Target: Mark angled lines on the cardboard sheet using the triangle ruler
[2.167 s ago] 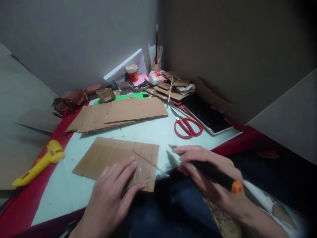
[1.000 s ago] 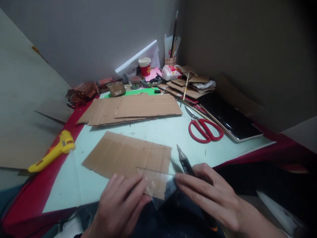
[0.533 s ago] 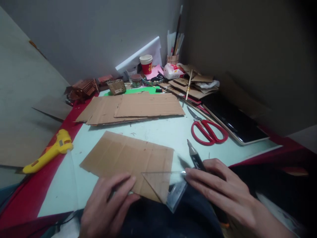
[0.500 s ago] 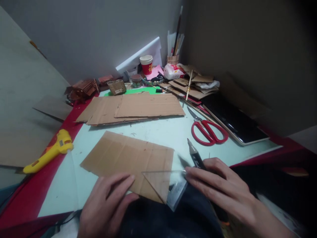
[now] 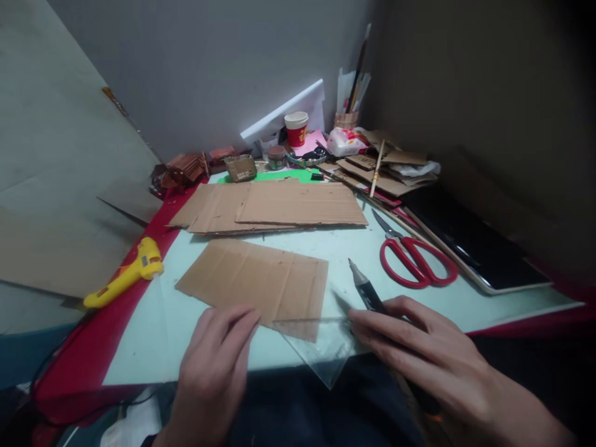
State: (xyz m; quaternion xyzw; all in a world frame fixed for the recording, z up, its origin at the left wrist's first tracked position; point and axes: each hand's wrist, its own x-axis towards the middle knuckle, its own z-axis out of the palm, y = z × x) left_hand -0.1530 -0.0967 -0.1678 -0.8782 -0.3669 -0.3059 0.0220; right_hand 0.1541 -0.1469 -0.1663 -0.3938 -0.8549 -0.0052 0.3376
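Observation:
A cardboard piece (image 5: 261,276) lies on the pale green table cover near its front edge. My left hand (image 5: 218,347) has its fingers together, their tips at the cardboard's near edge. Over the cardboard's right corner lies a clear set square (image 5: 326,354), partly past the table edge. My right hand (image 5: 410,347) pinches the set square's right corner with its fingertips. A black marker (image 5: 365,288) rests in the same hand, its grey tip end pointing up and away.
Red-handled scissors (image 5: 419,262) lie at right, beside a black tablet (image 5: 475,242). A yellow glue gun (image 5: 128,273) is at left. Larger cardboard sheets (image 5: 302,203) lie behind, with a red cup (image 5: 297,130) farther back.
The view has shifted, so the table items appear farther right. The near cardboard's right end has moved away from my body relative to the set square. My left fingers have drawn closer together.

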